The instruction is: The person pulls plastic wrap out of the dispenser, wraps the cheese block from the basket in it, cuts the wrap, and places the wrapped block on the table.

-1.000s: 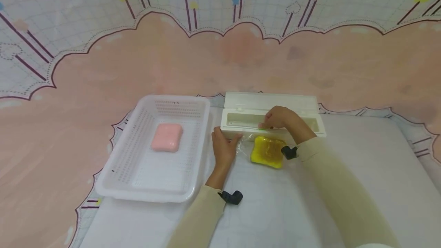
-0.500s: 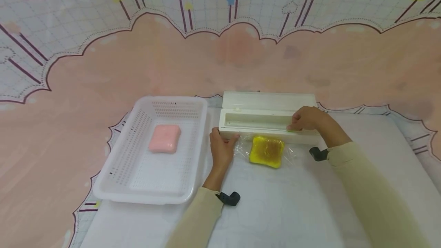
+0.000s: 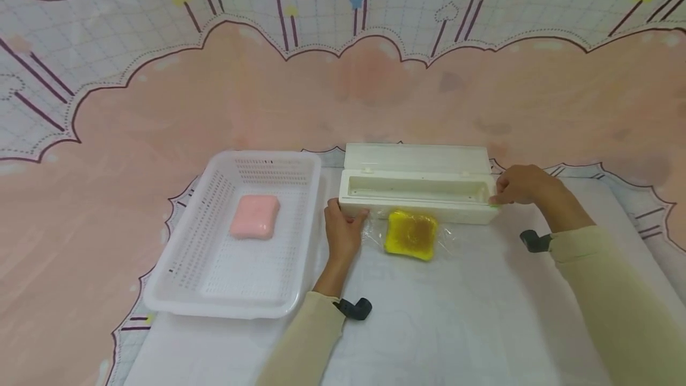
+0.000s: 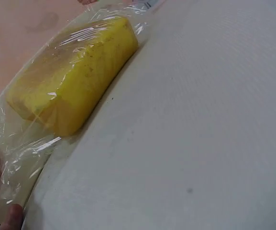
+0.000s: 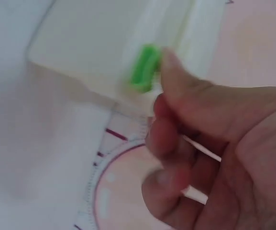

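Observation:
My left hand point(image 3: 343, 236) grips the left end of a long white cling film dispenser point(image 3: 415, 212), its thumb along the front. The dispenser's lid point(image 3: 418, 161) stands raised at the back, and the long trough inside shows. At the right end, my right hand point(image 3: 527, 184) pinches a small green slide cutter point(image 5: 146, 68) at the front edge, with thumb and index finger. In front of the dispenser lies a yellow toast-shaped piece with a browned top point(image 3: 411, 236). Clear cling film point(image 4: 30, 155) covers it, crinkled at both sides.
A white perforated plastic basket point(image 3: 309, 231) stands on the left with a pink rounded block point(image 3: 255, 217) in it. The white tabletop point(image 3: 429, 326) stretches toward me. A patterned cloth point(image 3: 375, 94) hangs behind.
My right hand has slid the green cutter rightward along the dispenser's front edge, from near its middle to its right end. My left hand keeps its grip on the left end.

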`<state>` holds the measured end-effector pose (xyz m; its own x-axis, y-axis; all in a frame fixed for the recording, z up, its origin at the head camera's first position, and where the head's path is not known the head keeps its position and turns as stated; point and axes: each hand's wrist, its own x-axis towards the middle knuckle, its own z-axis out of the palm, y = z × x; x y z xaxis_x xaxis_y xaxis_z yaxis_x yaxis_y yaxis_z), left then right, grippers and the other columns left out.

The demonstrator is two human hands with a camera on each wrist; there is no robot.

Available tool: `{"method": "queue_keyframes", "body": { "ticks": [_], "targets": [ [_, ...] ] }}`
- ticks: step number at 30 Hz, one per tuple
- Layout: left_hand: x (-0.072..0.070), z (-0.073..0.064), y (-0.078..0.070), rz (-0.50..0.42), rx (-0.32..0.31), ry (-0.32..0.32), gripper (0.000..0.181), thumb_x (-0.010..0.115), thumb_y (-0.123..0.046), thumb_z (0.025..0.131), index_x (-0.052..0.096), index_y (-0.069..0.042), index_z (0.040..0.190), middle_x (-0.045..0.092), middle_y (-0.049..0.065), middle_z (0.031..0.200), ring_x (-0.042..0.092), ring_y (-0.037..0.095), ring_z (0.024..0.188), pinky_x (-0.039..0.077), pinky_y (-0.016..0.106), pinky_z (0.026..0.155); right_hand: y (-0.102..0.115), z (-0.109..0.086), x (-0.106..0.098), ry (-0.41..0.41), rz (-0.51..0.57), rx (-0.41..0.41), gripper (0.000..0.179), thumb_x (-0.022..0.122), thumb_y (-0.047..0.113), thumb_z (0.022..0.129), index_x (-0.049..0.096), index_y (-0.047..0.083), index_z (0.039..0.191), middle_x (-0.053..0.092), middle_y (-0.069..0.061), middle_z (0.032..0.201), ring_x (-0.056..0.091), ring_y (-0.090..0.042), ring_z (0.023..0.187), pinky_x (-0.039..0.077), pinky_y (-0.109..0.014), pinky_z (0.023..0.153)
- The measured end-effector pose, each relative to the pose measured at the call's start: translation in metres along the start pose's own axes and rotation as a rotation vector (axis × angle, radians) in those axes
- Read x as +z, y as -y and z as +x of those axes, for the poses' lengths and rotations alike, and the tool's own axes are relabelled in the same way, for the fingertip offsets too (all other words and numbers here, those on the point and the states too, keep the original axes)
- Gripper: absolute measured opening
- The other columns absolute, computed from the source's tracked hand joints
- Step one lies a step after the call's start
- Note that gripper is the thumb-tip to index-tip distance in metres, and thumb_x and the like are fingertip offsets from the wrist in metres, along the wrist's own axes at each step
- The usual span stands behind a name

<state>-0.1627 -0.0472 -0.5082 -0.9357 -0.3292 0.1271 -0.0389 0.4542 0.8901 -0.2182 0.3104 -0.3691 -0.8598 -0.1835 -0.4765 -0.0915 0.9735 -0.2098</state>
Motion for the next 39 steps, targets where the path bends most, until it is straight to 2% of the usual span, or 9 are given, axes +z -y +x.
{"method": "queue_keyframes", "body": {
  "ticks": [6, 10, 16, 21, 24, 27, 31, 35, 39],
  "targets": [
    [-0.002, -0.002, -0.001, -0.009, -0.011, 0.015, 0.052, 0.080, -0.023, 0.089, 0.050, -0.001, 0.126, 0.054, 0.015, 0.106, 0.054, 0.021, 0.084, 0.047, 0.029, 0.077, -0.014, -0.003, 0.009, 0.043, 0.127, 0.010, 0.035, 0.068, 0.039, 0.097, 0.064, 0.006, 0.086, 0.060, -0.007, 0.081, 0.056, -0.023, 0.077, 0.043, -0.034, 0.064],
    [-0.004, -0.001, 0.003, -0.048, -0.049, 0.068, 0.059, 0.078, -0.023, 0.091, 0.048, 0.000, 0.136, 0.055, 0.017, 0.119, 0.061, 0.022, 0.088, 0.054, 0.030, 0.081, -0.016, -0.009, 0.023, -0.013, 0.262, 0.032, 0.036, 0.065, 0.039, 0.099, 0.061, 0.004, 0.091, 0.065, -0.011, 0.088, 0.062, -0.024, 0.083, 0.043, -0.035, 0.068],
    [-0.017, -0.007, 0.000, -0.212, -0.222, 0.201, 0.080, 0.077, -0.029, 0.092, 0.032, -0.005, 0.154, 0.044, 0.017, 0.149, 0.067, 0.028, 0.111, 0.057, 0.038, 0.092, -0.003, -0.028, 0.052, -0.094, 0.506, 0.101, 0.058, 0.049, 0.057, 0.103, 0.058, 0.000, 0.108, 0.067, -0.009, 0.090, 0.061, -0.028, 0.090, 0.045, -0.036, 0.069],
    [-0.025, -0.016, -0.015, -0.281, -0.343, 0.184, 0.067, 0.074, -0.027, 0.087, 0.041, -0.004, 0.140, 0.050, 0.018, 0.140, 0.063, 0.032, 0.116, 0.053, 0.043, 0.095, 0.012, -0.037, 0.086, 0.052, 0.576, 0.084, 0.068, 0.046, 0.063, 0.102, 0.064, -0.002, 0.111, 0.062, -0.006, 0.088, 0.058, -0.022, 0.085, 0.048, -0.030, 0.067],
    [-0.026, -0.019, -0.019, -0.199, -0.302, 0.243, 0.057, 0.075, -0.031, 0.086, 0.051, -0.004, 0.129, 0.062, 0.016, 0.128, 0.062, 0.031, 0.117, 0.051, 0.045, 0.098, 0.020, -0.033, 0.106, 0.099, 0.567, 0.068, 0.068, 0.054, 0.059, 0.100, 0.062, -0.001, 0.129, 0.066, -0.011, 0.102, 0.058, -0.022, 0.091, 0.051, -0.030, 0.072],
    [-0.023, -0.018, -0.019, -0.083, -0.216, 0.353, 0.061, 0.077, -0.041, 0.086, 0.056, -0.006, 0.131, 0.068, 0.014, 0.125, 0.063, 0.029, 0.116, 0.052, 0.044, 0.096, 0.028, -0.028, 0.119, 0.077, 0.635, 0.030, 0.075, 0.062, 0.055, 0.097, 0.051, -0.002, 0.144, 0.064, -0.016, 0.116, 0.057, -0.024, 0.098, 0.051, -0.030, 0.077],
    [-0.017, -0.012, -0.018, -0.060, -0.175, 0.443, 0.061, 0.080, -0.044, 0.084, 0.062, -0.007, 0.129, 0.067, 0.013, 0.122, 0.062, 0.027, 0.109, 0.054, 0.039, 0.086, 0.041, -0.021, 0.128, 0.054, 0.718, -0.043, 0.076, 0.066, 0.050, 0.096, 0.047, -0.001, 0.149, 0.061, -0.018, 0.124, 0.054, -0.025, 0.101, 0.047, -0.030, 0.078],
    [-0.014, -0.007, -0.017, -0.154, -0.217, 0.509, 0.047, 0.083, -0.039, 0.083, 0.069, -0.012, 0.119, 0.067, 0.007, 0.120, 0.061, 0.022, 0.106, 0.053, 0.032, 0.082, 0.055, -0.014, 0.132, 0.008, 0.775, -0.035, 0.065, 0.069, 0.050, 0.094, 0.059, 0.005, 0.140, 0.060, -0.013, 0.119, 0.052, -0.025, 0.100, 0.046, -0.031, 0.079],
    [-0.011, -0.005, -0.015, -0.237, -0.252, 0.551, 0.038, 0.083, -0.035, 0.084, 0.071, -0.012, 0.111, 0.067, 0.005, 0.114, 0.062, 0.019, 0.099, 0.053, 0.028, 0.077, 0.064, -0.009, 0.132, -0.037, 0.820, 0.017, 0.049, 0.072, 0.050, 0.092, 0.066, 0.007, 0.115, 0.056, -0.006, 0.100, 0.051, -0.023, 0.092, 0.045, -0.031, 0.075]
  ]
}}
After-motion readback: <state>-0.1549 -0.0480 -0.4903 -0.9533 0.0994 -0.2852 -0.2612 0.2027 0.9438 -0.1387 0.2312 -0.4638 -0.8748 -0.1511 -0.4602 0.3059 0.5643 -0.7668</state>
